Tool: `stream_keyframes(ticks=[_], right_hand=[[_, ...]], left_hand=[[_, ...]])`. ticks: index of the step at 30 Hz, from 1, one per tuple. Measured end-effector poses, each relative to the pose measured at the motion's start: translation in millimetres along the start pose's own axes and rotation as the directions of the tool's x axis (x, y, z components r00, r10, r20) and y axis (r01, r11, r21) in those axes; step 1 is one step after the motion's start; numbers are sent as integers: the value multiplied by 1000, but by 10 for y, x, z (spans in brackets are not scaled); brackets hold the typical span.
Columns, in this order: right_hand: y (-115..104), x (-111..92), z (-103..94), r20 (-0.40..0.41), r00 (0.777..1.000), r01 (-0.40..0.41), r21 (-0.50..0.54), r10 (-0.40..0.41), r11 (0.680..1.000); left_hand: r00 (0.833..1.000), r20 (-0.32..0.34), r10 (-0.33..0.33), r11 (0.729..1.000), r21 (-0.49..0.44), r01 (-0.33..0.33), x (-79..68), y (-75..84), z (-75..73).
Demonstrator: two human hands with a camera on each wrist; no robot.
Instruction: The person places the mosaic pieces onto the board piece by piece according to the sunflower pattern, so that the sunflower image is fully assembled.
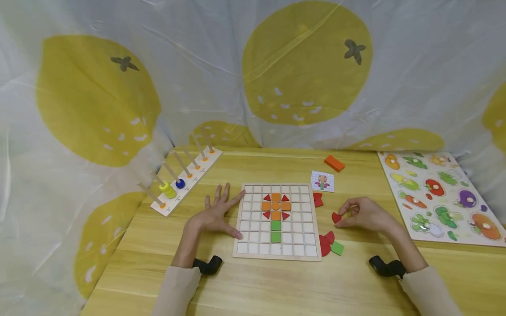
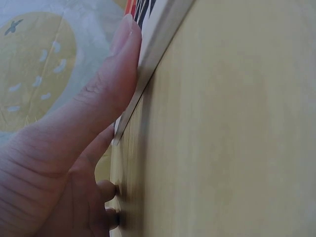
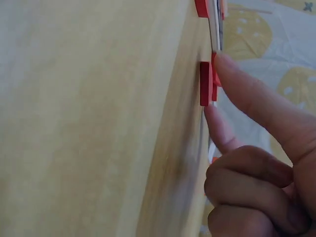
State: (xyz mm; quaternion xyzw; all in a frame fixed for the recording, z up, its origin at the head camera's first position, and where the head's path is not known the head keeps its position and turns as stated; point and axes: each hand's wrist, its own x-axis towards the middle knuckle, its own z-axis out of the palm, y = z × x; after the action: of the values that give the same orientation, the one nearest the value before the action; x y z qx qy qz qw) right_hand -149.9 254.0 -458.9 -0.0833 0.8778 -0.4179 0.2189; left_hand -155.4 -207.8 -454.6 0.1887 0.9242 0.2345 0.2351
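A square wooden grid board (image 1: 253,249) holds a pattern of orange squares, an orange disc, small red triangles and two green squares. My left hand (image 1: 215,215) is spread at its left side, thumb and index fingertip on the frame. In the left wrist view the thumb (image 2: 106,79) lies along the board's edge (image 2: 158,49). To the right of the board, my right hand (image 1: 361,214) pinches a red quarter-circle block (image 1: 336,217) between thumb and index finger. The right wrist view shows this red block (image 3: 205,84) edge-on at the fingertips, the other fingers curled.
Red pieces (image 1: 325,246) and a green square (image 1: 337,248) lie by the board's lower right corner, more red pieces (image 1: 318,200) higher up. Behind are a pattern card (image 1: 322,181) and an orange block (image 1: 334,163). A peg counter (image 1: 174,199) stands left, a vegetable puzzle (image 1: 431,232) right.
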Motion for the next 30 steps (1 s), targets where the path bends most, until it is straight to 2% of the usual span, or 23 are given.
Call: stream_keyframes(ticks=[9,14,19,24,30], right_hand=[[-30,41,4,97,987,120,101,-130,988],[-50,56,43,85,991,96,85,-103,992],[-94,70,97,29,995,98,2,-98,995],[-343,116,309,-30,989,143,1,-143,990],[-690,224,716,17,989,148,24,-148,989]], left_hand=[[1000,2,-3,1000,7,3,-4,-24,-13],[1000,0,3,1000,4,-3,-3,-30,-1],[1000,6,-2,1000,-4,2,0,-36,17],[1000,4,-4,1000,-11,4,1,-28,15],[1000,1,-7,1000,-8,7,7,-6,7]])
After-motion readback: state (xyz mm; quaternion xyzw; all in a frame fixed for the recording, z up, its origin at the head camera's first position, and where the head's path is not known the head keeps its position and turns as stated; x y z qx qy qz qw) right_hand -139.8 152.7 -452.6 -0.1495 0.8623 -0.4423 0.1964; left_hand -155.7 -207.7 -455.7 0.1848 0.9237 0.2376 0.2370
